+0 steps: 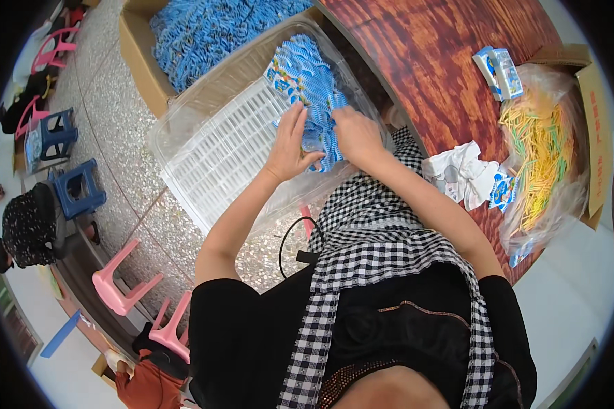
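A heap of small blue-and-white printed packets (304,71) lies at the right end of a pale plastic basket (218,136) with a slatted bottom. My left hand (290,146) rests against the heap's left side, its fingers stretched out and its thumb apart. Across from it, my right hand (356,136) has its fingers curled round packets at the heap's right edge. Its fingertips are partly hidden among them. Some packets lie between the two hands.
A cardboard box (140,75) full of similar packets stands beyond the basket. On the reddish wooden table (430,61) are a white cloth (460,172), small blue-and-white boxes (499,73) and a bag of yellow and green sticks (540,153). Pink stools (119,290) stand at left.
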`<control>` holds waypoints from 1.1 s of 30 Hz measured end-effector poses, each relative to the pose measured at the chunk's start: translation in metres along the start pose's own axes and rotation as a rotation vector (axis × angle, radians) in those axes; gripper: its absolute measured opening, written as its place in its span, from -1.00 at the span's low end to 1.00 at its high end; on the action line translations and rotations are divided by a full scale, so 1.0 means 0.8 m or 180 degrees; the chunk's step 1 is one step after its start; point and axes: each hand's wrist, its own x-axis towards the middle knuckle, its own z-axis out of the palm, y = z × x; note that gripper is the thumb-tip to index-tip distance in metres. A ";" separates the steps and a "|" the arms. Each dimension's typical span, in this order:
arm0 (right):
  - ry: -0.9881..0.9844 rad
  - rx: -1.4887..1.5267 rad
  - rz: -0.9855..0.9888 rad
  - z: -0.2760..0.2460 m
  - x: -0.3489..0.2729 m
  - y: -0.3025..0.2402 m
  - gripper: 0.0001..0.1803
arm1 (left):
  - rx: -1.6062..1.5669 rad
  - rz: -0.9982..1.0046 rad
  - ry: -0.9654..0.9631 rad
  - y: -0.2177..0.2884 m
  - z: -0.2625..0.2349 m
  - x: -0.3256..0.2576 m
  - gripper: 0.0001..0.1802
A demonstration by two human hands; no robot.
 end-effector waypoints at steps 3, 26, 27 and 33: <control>0.0324 0.0086 -0.0051 -0.011 0.007 -0.001 -0.82 | 0.0026 0.0082 -0.0179 0.003 -0.012 -0.008 0.04; -0.0026 -0.0723 -0.0911 0.040 -0.019 0.011 -0.93 | -0.0695 -0.1640 0.0147 0.008 0.061 -0.024 -0.24; 0.0007 -0.0719 -0.0867 0.035 -0.025 0.008 -0.93 | -0.0448 -0.1747 0.0213 0.006 0.063 -0.025 -0.24; 0.0022 0.0556 -0.0647 -0.024 -0.074 0.018 -0.89 | -0.1500 -0.1839 -0.0113 0.006 0.009 -0.042 -0.20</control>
